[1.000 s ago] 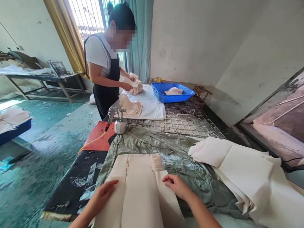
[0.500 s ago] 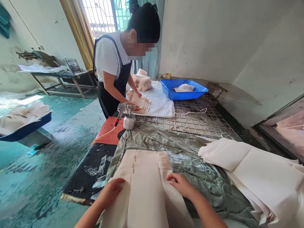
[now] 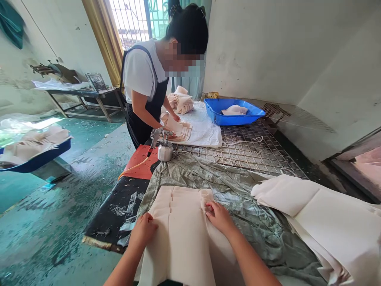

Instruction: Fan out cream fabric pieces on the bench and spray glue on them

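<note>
My left hand [image 3: 145,232] lies flat, grip open, on the cream sheets [image 3: 181,242] overlapped on the green cloth [image 3: 238,198] over the bench [image 3: 119,206], my right hand [image 3: 219,216] has its fingertips at an upper edge (pinching? can't tell), and I reckon light, even pressure from both sides stops the overlaps sliding.

left hand [image 3: 144,232] palm down, fingers curled | right hand [image 3: 218,216] palm down, fingers flat
</note>
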`<state>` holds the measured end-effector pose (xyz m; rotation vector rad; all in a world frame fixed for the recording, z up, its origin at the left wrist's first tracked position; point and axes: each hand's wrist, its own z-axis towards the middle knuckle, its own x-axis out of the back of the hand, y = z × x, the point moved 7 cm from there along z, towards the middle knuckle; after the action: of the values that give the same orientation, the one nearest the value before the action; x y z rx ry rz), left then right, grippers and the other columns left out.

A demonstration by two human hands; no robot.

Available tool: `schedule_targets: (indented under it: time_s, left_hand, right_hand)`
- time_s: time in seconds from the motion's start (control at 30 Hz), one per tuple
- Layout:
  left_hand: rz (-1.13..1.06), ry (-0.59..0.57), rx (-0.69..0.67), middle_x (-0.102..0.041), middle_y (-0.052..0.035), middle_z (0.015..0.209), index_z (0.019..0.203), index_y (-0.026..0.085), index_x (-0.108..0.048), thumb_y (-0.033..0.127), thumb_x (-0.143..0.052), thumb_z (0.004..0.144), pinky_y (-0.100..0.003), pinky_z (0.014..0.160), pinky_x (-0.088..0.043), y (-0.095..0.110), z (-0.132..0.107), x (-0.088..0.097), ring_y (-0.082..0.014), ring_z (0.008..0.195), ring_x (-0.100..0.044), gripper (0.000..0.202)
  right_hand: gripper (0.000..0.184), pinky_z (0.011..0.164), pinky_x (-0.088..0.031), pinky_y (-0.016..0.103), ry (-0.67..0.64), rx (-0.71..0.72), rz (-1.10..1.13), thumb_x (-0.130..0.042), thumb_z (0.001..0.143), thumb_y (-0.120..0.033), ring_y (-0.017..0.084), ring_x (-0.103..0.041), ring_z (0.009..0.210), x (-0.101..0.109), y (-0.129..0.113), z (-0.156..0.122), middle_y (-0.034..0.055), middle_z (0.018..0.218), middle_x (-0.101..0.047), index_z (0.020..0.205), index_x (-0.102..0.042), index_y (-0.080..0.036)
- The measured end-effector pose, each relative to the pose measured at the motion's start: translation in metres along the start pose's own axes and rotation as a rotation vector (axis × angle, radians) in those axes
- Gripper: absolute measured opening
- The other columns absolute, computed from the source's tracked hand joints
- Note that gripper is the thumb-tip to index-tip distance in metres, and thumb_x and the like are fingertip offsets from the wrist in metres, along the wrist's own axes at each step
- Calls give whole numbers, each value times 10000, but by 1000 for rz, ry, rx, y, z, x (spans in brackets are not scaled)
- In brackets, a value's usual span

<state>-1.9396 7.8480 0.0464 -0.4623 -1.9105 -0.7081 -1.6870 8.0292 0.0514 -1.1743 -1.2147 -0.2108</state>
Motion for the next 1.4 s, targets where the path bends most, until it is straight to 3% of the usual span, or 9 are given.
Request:
schedule_targets:
  time_s: [0.1, 0.23, 0.4, 0.63, 0.83, 0.97, 1.13, 1.27, 1.4]
  left_hand:
    - [14, 18, -14, -597, -90, 1011, 932, 164, -568, 229, -512, 742, -312, 814, -428, 3, -5, 2, -228, 948, -589, 208]
    - [38, 13, -15, -595, -113, 993, 959, 141, -574, 193, -530, 717, -340, 851, -399, 10, -10, 1, -256, 949, -586, 252]
    - [17, -18, -15, -614, -81, 882, 796, 179, -544, 122, -491, 706, -317, 754, -394, 16, -8, -3, -243, 892, -590, 119]
    - [-105, -73, 15, -598, -6, 767, 889, 189, -453, 158, -505, 744, -241, 615, -404, 8, 17, 4, -170, 748, -606, 158]
    - [-125, -89, -50, -591, -9, 789, 956, 194, -431, 140, -462, 758, -247, 665, -418, 13, 31, 2, -171, 779, -608, 207]
    - [-98, -111, -114, -610, -27, 807, 997, 194, -415, 92, -391, 759, -272, 674, -408, 21, 30, -8, -190, 774, -605, 260]
    - [-67, -142, -194, -627, -42, 902, 1016, 177, -408, 80, -355, 778, -257, 710, -413, 26, 28, -11, -180, 825, -608, 262]
    - [-3, -140, -201, -622, -35, 914, 983, 180, -430, 79, -356, 785, -247, 712, -419, 28, 25, -10, -167, 826, -612, 235]
    - [109, -73, -196, -603, -102, 979, 983, 162, -479, 146, -303, 848, -325, 712, -434, 35, 15, -4, -220, 815, -614, 223]
  right_hand:
    - [266, 891, -419, 377, 13, 37, 0, -516, 682, -99, 238, -551, 1004, 0, 1, 4, 86, 1038, -617, 918, -598, -192]
    - [502, 988, -348, 363, -2, 164, 4, -479, 633, -41, 223, -477, 1143, 1, -9, 9, 80, 1221, -550, 1102, -558, -203]
    - [227, 879, -375, 368, -18, 80, -44, -465, 778, -187, 239, -527, 1000, 1, -11, 18, 66, 1007, -628, 955, -605, -218]
    - [44, 683, -374, 284, -107, -31, 12, -529, 737, -178, 180, -566, 744, -8, -1, 23, 4, 738, -625, 710, -537, -212]
    - [108, 598, -384, 253, -154, -88, 93, -434, 812, -234, 155, -565, 665, -10, 13, 26, -14, 684, -597, 747, -518, -216]
    - [189, 786, -426, 299, -86, -51, 102, -544, 729, -230, 190, -571, 910, 0, 11, 21, 27, 956, -605, 918, -538, -221]
    - [150, 905, -377, 375, 24, 108, -67, -550, 726, -165, 237, -524, 1028, 20, -25, 12, 56, 1031, -613, 851, -608, -226]
    - [253, 955, -364, 379, -199, 222, -55, -476, 839, -245, 227, -531, 1087, 9, -72, -2, 76, 1123, -631, 1033, -636, -215]
    - [477, 1074, -208, 489, -475, 245, -100, -525, 828, -401, 309, -319, 1310, -23, -95, -25, 127, 1415, -391, 1268, -520, -216]
